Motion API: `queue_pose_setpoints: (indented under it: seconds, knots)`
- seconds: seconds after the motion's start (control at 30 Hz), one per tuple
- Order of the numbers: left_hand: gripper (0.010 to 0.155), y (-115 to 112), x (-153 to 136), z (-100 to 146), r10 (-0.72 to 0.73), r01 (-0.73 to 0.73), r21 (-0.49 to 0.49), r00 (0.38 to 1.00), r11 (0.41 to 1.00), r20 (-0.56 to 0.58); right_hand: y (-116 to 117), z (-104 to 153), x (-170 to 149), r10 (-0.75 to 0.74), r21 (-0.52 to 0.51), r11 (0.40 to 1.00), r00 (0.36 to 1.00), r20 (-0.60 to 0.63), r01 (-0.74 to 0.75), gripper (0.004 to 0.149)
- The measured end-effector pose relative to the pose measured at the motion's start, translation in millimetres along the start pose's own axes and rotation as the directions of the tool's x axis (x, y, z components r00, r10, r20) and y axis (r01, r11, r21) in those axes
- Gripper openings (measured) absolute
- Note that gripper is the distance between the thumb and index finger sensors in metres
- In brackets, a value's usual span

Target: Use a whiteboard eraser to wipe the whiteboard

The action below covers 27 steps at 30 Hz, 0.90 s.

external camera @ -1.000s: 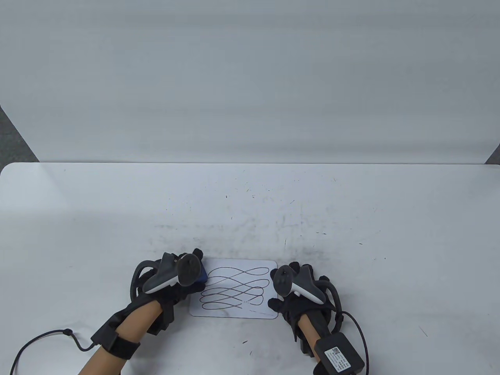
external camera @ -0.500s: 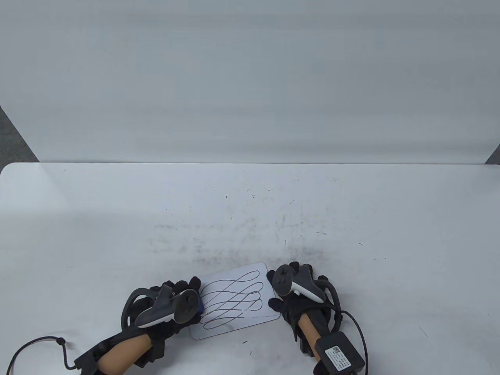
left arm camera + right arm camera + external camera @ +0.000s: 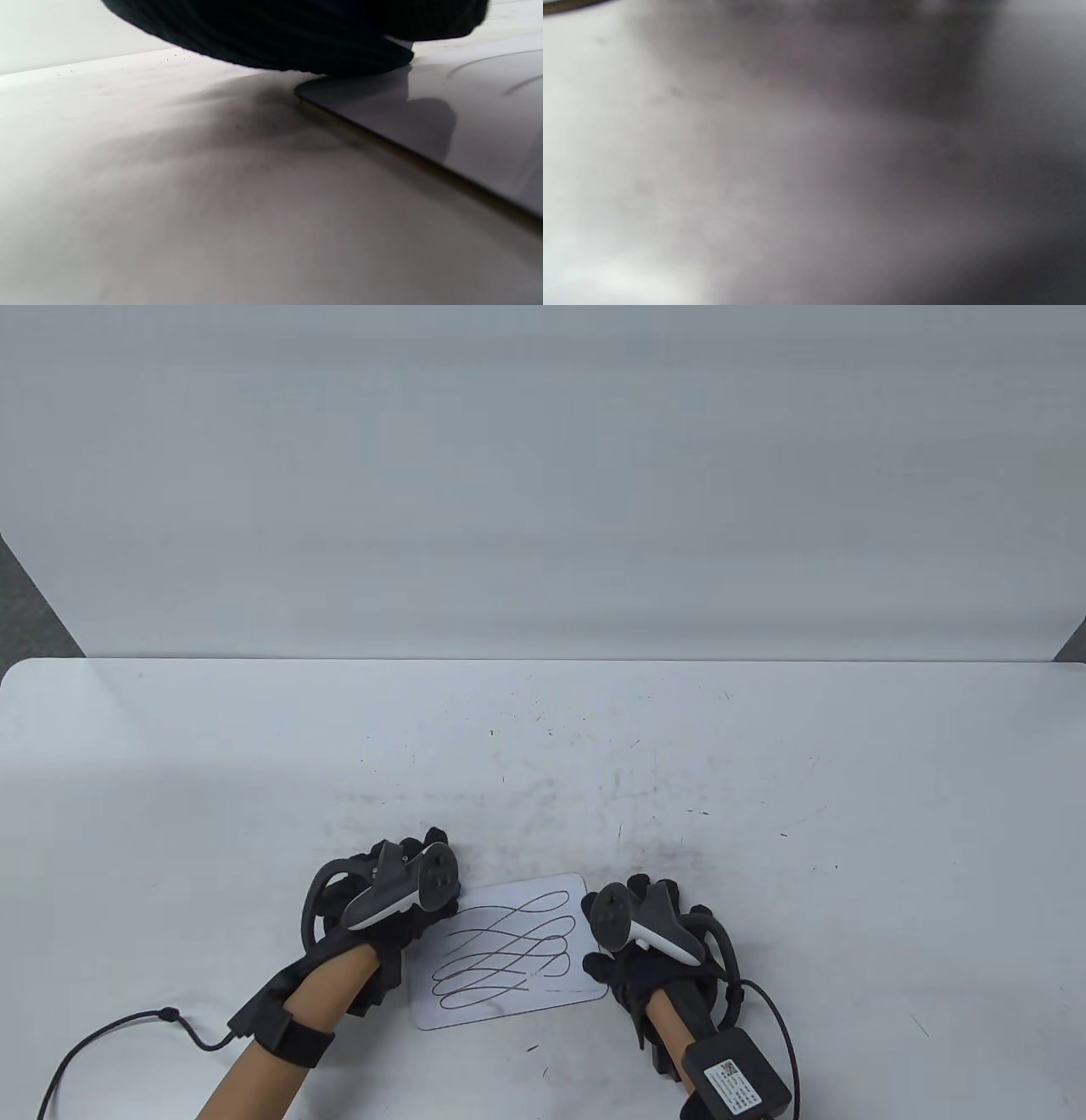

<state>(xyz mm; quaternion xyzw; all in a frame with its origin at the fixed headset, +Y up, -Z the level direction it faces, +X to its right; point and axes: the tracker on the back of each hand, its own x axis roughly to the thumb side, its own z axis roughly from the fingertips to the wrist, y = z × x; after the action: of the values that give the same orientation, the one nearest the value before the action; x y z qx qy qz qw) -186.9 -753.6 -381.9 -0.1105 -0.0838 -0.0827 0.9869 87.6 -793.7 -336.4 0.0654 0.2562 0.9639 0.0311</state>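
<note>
**Whiteboard sits skewed between two gloved hands at the near edge of the table**

The whiteboard (image 3: 509, 954) lies flat on the table (image 3: 764, 780) near its front edge, rotated so its far right corner sits higher in the table view than its far left one. Black looping scribbles cover most of its face.

At the board's far left corner a small sliver of blue shows, the whiteboard eraser (image 3: 456, 891), almost wholly hidden under the left hand (image 3: 386, 899). That hand is curled over it, but the fingers are covered by the tracker, so I cannot tell how they lie around it. In the left wrist view the dark glove (image 3: 297, 38) presses down right at the rounded corner of the board (image 3: 445, 127), with a pale edge peeking out beneath it.

The right hand (image 3: 649, 937) rests at the board's right edge, fingertips touching or overlapping it; whether the fingers are curled or flat I cannot tell. The right wrist view is only a grey blur.

The tabletop beyond the board is smudged with dark marks (image 3: 526, 814). A cable (image 3: 110, 1035) trails from the left forearm.
</note>
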Motion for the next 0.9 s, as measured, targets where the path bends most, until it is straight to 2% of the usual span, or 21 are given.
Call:
queue_pose_setpoints:
  seconds: [0.13,0.27,0.4,0.53,0.6,0.67,0.77,0.9]
  knots:
    - [0.085,5,6,12,-0.073,0.072,0.018,0.997,0.997,0.024,0,0,0,-0.01,0.013,1.0,1.0,-0.008,0.01,0.068]
    - [0.085,5,16,51,-0.187,0.19,-0.009,0.973,0.982,0.138,1,1,0,-0.014,0.018,1.0,1.0,-0.01,0.014,0.067]
    - [0.086,-2,29,93,-0.177,0.189,-0.032,0.959,0.982,0.22,1,0,0,-0.016,0.021,1.0,1.0,-0.012,0.016,0.067]
    - [0.087,-6,35,112,-0.191,0.201,-0.019,0.954,0.979,0.231,1,0,0,-0.019,0.02,1.0,1.0,-0.011,0.019,0.067]
    - [0.087,-6,33,108,-0.207,0.216,-0.02,0.954,0.976,0.218,1,0,0,-0.018,0.018,1.0,1.0,-0.009,0.018,0.067]
    - [0.086,-6,28,98,-0.155,0.164,-0.037,0.972,0.986,0.179,2,0,0,-0.019,0.016,1.0,1.0,-0.008,0.019,0.068]
    - [0.086,-4,19,73,-0.119,0.122,-0.023,0.987,0.992,0.111,2,0,1,-0.024,0.014,1.0,1.0,-0.012,0.024,0.068]
    - [0.085,3,14,39,-0.047,0.05,-0.056,0.997,0.997,0.054,1,0,2,-0.023,0.016,1.0,0.999,-0.022,0.023,0.069]
